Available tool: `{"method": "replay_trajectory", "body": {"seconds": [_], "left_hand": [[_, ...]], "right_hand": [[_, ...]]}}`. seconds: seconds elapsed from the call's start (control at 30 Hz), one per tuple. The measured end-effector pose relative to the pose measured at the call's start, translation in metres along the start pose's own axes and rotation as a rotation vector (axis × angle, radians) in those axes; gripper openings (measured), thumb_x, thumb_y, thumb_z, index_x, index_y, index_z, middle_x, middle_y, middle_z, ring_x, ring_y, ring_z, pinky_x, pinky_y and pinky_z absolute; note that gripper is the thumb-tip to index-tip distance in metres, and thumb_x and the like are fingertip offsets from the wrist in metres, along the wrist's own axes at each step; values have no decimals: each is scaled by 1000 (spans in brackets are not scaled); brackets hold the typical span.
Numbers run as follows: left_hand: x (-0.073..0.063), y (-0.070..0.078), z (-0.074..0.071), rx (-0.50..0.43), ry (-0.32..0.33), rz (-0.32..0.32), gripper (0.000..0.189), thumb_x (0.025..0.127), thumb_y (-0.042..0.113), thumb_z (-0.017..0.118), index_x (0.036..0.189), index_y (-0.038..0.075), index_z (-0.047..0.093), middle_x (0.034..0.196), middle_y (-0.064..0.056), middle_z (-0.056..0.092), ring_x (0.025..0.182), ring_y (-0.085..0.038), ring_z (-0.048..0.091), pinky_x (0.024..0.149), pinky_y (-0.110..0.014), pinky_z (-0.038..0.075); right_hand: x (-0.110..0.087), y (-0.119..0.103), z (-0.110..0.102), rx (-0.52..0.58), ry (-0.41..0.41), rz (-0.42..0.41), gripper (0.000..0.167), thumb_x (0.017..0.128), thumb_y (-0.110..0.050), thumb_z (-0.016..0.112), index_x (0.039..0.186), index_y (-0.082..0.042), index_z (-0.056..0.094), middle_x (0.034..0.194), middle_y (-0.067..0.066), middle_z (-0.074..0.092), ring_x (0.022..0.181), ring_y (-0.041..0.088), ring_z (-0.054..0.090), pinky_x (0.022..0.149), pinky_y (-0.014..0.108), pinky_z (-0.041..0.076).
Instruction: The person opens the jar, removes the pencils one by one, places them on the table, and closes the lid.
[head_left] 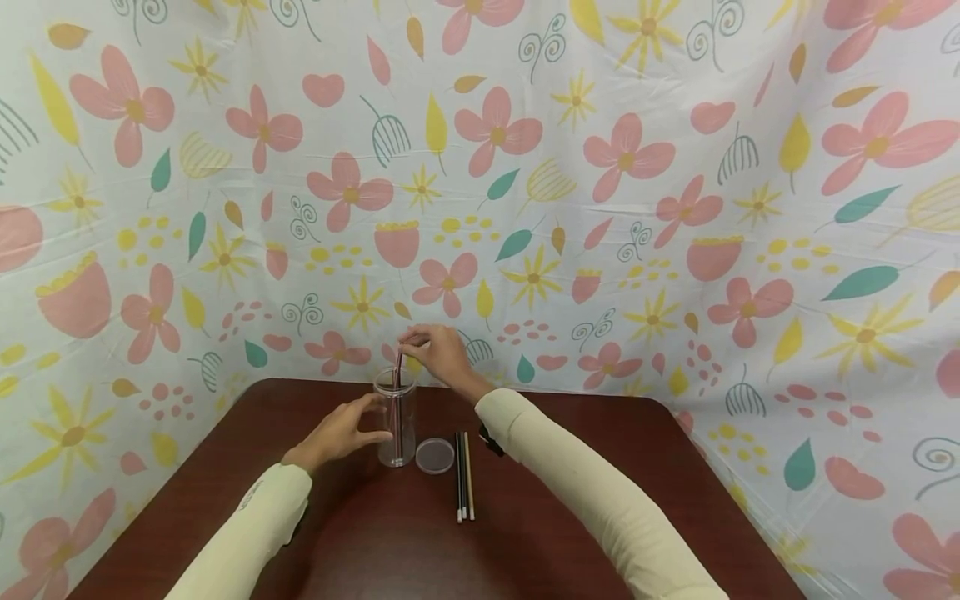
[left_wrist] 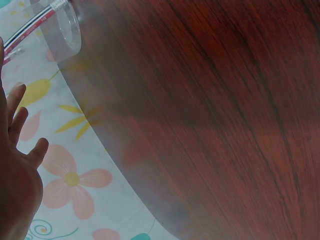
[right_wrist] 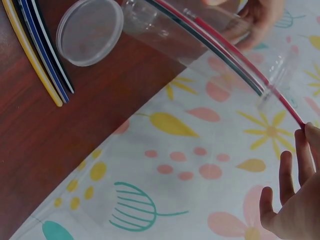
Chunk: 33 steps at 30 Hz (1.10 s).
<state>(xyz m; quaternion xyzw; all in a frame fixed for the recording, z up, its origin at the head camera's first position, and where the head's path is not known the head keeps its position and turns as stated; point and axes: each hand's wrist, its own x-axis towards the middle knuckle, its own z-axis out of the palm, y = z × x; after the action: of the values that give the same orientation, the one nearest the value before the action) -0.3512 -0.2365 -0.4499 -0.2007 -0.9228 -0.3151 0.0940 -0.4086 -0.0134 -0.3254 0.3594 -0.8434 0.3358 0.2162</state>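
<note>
A tall clear jar (head_left: 387, 455) stands upright near the back of the table. My left hand (head_left: 339, 431) is at its left side, with thumb and fingers curved loosely round the wall. Above the rim, my right hand (head_left: 444, 356) pinches the upper end of a red pencil (right_wrist: 288, 107), whose lower part is inside the jar. A dark pencil (right_wrist: 227, 64) leans inside beside it. Just right of the jar lies a round clear lid (head_left: 435, 457). Several pencils (head_left: 462, 479), dark ones and a yellowish one, lie side by side right of the lid.
The dark red wooden table (head_left: 360, 542) ends just behind the jar. A white cloth (head_left: 570, 250) with a flower print hangs behind and at both sides. My right forearm (head_left: 592, 483) crosses above the table's right half.
</note>
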Motion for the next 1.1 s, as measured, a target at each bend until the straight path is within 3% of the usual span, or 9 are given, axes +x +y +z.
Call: {"method": "replay_trajectory", "body": {"seconds": [0.23, 0.43, 0.63, 0.77, 0.87, 1.0, 1.1], "left_hand": [[0, -2, 2, -1, 11, 6, 71, 91, 40, 82, 146, 6, 52, 135, -10, 68, 130, -34, 60, 105, -57, 47], [0, -3, 3, 9, 20, 19, 71, 90, 41, 81, 145, 6, 52, 133, -9, 69, 130, -34, 60, 105, -58, 48], [0, -1, 2, 14, 25, 17, 72, 90, 40, 82, 145, 6, 52, 133, -8, 69, 131, -34, 59, 106, -58, 47], [-1, 0, 2, 9, 27, 21, 72, 90, 40, 82, 145, 6, 52, 133, -8, 69, 131, -35, 59, 105, -58, 47], [-1, 1, 1, 8, 30, 23, 71, 90, 38, 83, 145, 5, 52, 133, -8, 69, 131, -35, 59, 105, -58, 46], [-2, 1, 1, 11, 33, 25, 70, 90, 37, 83, 145, 5, 52, 132, -8, 70, 131, -35, 59, 105, -59, 47], [-3, 1, 1, 8, 28, 23, 71, 90, 38, 82, 145, 5, 52, 133, -8, 69, 132, -36, 58, 105, -59, 47]], "right_hand": [[6, 2, -11, -16, 41, 7, 18, 96, -29, 78, 106, -15, 82, 96, 0, 80, 51, 9, 59, 43, 21, 29], [12, 2, -22, -11, 72, 9, 20, 96, -28, 78, 109, -14, 81, 95, 2, 80, 52, 19, 65, 41, 20, 32], [23, 1, -36, -62, 142, -25, 18, 94, -27, 80, 106, -14, 82, 94, 1, 80, 62, 14, 70, 43, 21, 29], [30, -2, -47, -55, 166, -29, 18, 93, -26, 81, 106, -13, 82, 97, 2, 80, 76, 15, 75, 51, 22, 44], [34, -5, -54, -18, 169, -17, 18, 94, -23, 80, 107, -12, 82, 99, 2, 80, 84, 17, 76, 64, 28, 56], [38, -6, -63, 7, 167, -7, 18, 95, -23, 79, 107, -10, 82, 98, 3, 80, 84, 18, 76, 65, 28, 56], [39, -5, -70, -16, 165, -1, 21, 96, -28, 78, 108, -11, 82, 97, 4, 80, 71, 18, 73, 53, 22, 44]]}}
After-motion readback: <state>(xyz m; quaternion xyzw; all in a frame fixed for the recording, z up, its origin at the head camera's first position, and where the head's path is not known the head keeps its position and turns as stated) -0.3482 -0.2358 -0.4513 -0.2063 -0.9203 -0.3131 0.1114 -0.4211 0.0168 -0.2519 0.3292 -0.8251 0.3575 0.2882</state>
